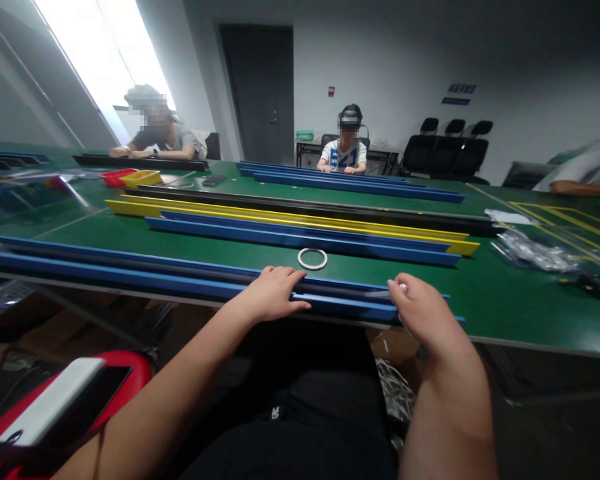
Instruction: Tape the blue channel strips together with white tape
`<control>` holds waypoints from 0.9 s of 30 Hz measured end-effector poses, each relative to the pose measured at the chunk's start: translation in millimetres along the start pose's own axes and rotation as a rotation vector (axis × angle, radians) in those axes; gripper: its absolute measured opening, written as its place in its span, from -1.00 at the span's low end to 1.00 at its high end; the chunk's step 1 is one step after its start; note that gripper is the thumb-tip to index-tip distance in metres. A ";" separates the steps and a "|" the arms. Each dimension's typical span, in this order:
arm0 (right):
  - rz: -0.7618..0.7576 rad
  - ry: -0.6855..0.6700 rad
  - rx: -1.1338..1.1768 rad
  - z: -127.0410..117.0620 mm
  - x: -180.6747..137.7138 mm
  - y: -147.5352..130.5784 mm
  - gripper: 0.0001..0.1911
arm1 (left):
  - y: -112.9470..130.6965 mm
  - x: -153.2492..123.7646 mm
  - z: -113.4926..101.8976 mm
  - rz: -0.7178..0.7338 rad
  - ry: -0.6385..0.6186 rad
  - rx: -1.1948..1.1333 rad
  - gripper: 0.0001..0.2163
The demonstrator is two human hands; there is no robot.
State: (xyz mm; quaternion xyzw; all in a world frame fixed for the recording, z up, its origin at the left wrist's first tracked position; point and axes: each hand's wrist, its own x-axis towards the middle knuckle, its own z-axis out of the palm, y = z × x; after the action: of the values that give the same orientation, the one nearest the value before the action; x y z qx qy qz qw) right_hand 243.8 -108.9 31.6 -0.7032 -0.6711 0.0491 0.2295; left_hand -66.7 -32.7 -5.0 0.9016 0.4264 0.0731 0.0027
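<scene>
A long blue channel rail (340, 305) with a dark inner strip lies along the near table edge. My left hand (275, 293) is laid across it, fingers over the top and thumb on the near side, gripping it. My right hand (417, 303) is closed in a fist above the rail's right end. A slim whitish tool (377, 293) is pinched there, its pale, blurred tip pointing left over the dark strip; its exact kind is unclear. Just beyond the rail, between my hands, a white ring (313, 259), like a tape roll, lies on the green table (240, 257).
More blue rails (300, 238), a yellow rail (290, 220) and a black rail (320, 205) lie beyond. Clear plastic bags (537, 250) are at the right. Red (117, 178) and yellow trays (141, 178) stand far left. Other people sit around the table. A red stool (135, 367) is lower left.
</scene>
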 end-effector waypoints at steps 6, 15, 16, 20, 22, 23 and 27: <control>-0.002 0.241 0.053 -9.1 -3.8 5.8 -0.64 | 53.7 26.5 14.4 0.075 0.047 0.011 -0.24; 0.254 0.257 0.468 -7.8 -6.4 6.6 -0.61 | 97.1 64.8 27.5 0.141 0.085 0.023 -0.27; 0.264 0.272 0.406 -8.8 -5.9 7.3 -0.61 | 96.4 65.0 27.5 0.144 0.093 0.025 -0.28; 0.289 0.269 0.206 -12.4 -5.4 13.9 -0.64 | 89.9 58.2 27.0 0.137 0.146 0.042 -0.29; 0.254 0.159 0.173 -12.2 -5.7 17.7 -0.68 | 85.4 53.4 26.3 0.137 0.143 0.050 -0.31; 0.225 0.088 0.162 -11.3 -5.9 19.2 -0.71 | 82.7 51.0 25.7 0.139 0.135 0.052 -0.32; 0.167 -0.182 0.117 -3.4 -5.9 21.6 -0.77 | 68.3 41.9 21.0 0.131 0.103 0.054 -0.33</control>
State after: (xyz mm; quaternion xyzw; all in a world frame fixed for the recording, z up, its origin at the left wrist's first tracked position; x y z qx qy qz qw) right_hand 264.5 -115.4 24.8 -0.7345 -0.6244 0.1709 0.2034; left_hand 14.9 -42.7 -15.7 0.9223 0.3680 0.1078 -0.0481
